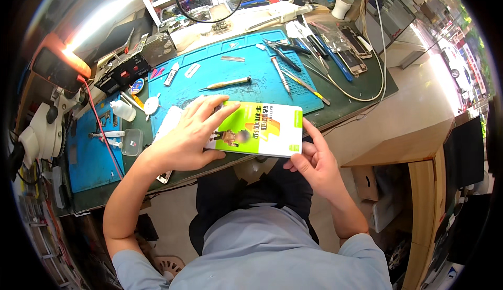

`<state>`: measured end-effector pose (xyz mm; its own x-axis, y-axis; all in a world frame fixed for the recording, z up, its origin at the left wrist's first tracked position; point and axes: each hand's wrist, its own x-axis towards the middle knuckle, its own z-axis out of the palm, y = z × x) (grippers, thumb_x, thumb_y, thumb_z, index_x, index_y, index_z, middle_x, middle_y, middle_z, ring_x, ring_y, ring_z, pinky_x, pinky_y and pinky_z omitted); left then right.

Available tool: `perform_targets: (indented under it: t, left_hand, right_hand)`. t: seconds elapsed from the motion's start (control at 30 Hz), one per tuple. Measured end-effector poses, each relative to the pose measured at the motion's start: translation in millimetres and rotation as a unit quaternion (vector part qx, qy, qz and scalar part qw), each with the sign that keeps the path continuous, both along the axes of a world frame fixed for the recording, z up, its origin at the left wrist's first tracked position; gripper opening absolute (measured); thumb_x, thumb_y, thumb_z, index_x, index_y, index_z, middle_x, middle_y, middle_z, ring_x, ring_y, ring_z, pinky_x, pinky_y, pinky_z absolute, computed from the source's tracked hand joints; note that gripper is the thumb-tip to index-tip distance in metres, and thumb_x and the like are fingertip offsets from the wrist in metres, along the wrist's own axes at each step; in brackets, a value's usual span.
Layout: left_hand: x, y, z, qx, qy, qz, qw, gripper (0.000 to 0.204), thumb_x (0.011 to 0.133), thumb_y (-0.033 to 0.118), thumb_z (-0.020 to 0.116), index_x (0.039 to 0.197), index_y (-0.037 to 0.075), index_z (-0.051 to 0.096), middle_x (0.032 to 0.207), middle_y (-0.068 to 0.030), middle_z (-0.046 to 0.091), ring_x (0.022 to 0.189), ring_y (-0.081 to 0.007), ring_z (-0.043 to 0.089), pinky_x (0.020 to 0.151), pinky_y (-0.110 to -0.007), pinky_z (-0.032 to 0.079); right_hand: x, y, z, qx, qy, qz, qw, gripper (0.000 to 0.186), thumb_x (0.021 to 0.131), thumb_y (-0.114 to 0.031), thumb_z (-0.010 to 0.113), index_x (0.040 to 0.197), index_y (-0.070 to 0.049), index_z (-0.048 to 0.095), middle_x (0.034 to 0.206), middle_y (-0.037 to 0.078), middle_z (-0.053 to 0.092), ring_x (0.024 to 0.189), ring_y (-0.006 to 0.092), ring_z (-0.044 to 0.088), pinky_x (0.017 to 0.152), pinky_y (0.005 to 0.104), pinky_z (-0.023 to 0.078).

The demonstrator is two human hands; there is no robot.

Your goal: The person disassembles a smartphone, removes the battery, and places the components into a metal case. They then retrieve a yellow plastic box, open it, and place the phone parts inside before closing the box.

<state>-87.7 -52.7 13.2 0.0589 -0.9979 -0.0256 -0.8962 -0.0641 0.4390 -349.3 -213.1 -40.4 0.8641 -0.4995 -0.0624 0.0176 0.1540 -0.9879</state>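
Observation:
Above the bench's front edge I hold a flat green-and-white battery box (283,127), its printed face up. My left hand (196,127) spans its left end, fingers over the far edge and thumb at the near edge. My right hand (317,159) pinches the right end, thumb near the front corner and index finger along the side. A white flat item (168,124) lies partly hidden behind my left hand. Below that wrist, the corner of a phone (164,177) shows. A pen-like screwdriver (228,83) rests on the blue work mat (209,62) beyond the box.
Pliers (283,54), tweezers, a brush and other slim tools lie at the mat's right. Phone parts (352,59) sit beyond them. At left stand a small white bottle (123,111), a clear plastic box (132,142), a microscope (47,127) and an orange-framed meter (60,64) with a red lead.

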Motion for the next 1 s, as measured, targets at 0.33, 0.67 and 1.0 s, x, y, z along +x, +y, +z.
perform_targets:
  t: [0.33, 0.67, 1.0]
  left_hand:
    - [-91.9, 25.3, -26.9, -0.181, -0.11, 0.025, 0.977, 0.087, 0.066, 0.02, 0.085, 0.145, 0.016, 0.048, 0.153, -0.0161, 0.038, 0.142, -0.0351, 0.037, 0.118, -0.05, 0.031]
    - [-76.3, -53.3, -28.0, -0.21, -0.051, -0.029, 0.976, 0.101, 0.065, 0.042, 0.085, 0.149, 0.009, 0.04, 0.152, -0.0174, 0.04, 0.141, -0.0364, 0.038, 0.119, -0.052, 0.028]
    - [-72.4, 40.7, -20.9, -0.259, -0.14, 0.231, 0.927, 0.094, 0.07, 0.042, 0.083, 0.143, -0.001, 0.043, 0.138, -0.0208, 0.049, 0.127, -0.0369, 0.048, 0.107, -0.047, 0.039]
  right_hand:
    - [0.9, -33.3, -15.3, -0.571, 0.021, -0.107, 0.814, 0.087, 0.074, -0.045, 0.084, 0.142, -0.004, 0.05, 0.131, 0.012, 0.056, 0.114, 0.029, 0.054, 0.097, 0.0431, 0.043]
    - [16.6, -48.0, -19.0, -0.6, 0.008, -0.017, 0.799, 0.087, 0.074, -0.044, 0.081, 0.142, -0.002, 0.047, 0.146, 0.016, 0.05, 0.14, 0.035, 0.042, 0.117, 0.0547, 0.019]
    - [24.1, -41.9, -24.6, -0.599, 0.032, -0.07, 0.797, 0.072, 0.079, -0.027, 0.073, 0.142, -0.001, 0.048, 0.143, 0.014, 0.054, 0.137, 0.033, 0.044, 0.118, 0.051, 0.019]
